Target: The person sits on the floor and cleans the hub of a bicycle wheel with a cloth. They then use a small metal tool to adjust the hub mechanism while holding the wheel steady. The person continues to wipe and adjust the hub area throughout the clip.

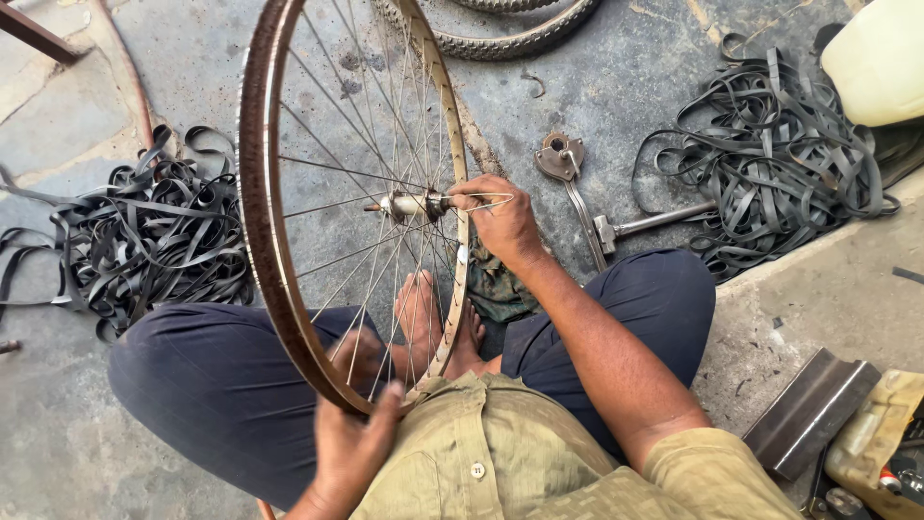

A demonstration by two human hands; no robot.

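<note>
On the concrete floor (616,87) a person sits cross-legged with a bare bicycle wheel rim (265,241) stood upright between the knees, its lower arc resting against the lap so that the hub (409,204) sits at a convenient working height in front of the chest. The left hand (351,448) clasps the bottom of the rim, fingers (385,404) wrapped round the metal; judged from this hold, it serves to steady the wheel and keep it from rolling or tipping. The right hand (500,217) reaches through to the hub, its fingers (467,197) pinched narrow on a thin loose spoke (496,202) at the hub flange, which is the point where spokes seat. The axle end projects to the left of the hub, clear of both hands. The bare feet (433,323) lie beneath the wheel, beside a crumpled dark rag (500,289). Support items are set within arm's reach: a flat metal spanner-like tool (568,173) and a hammer-like tool (645,226) lie on the floor just beyond the right knee, apart from the wheel. Heaps of black rubber strips (144,241) lie at the left, and a second tangle (780,144) lies at the right, both well clear of the work. A knobbly tyre (510,39) lies at the top edge, and a pale plastic container (881,63) stands at the upper right corner. Metal stock and a stained can sit at the lower right; their detail cannot be made out.
</note>
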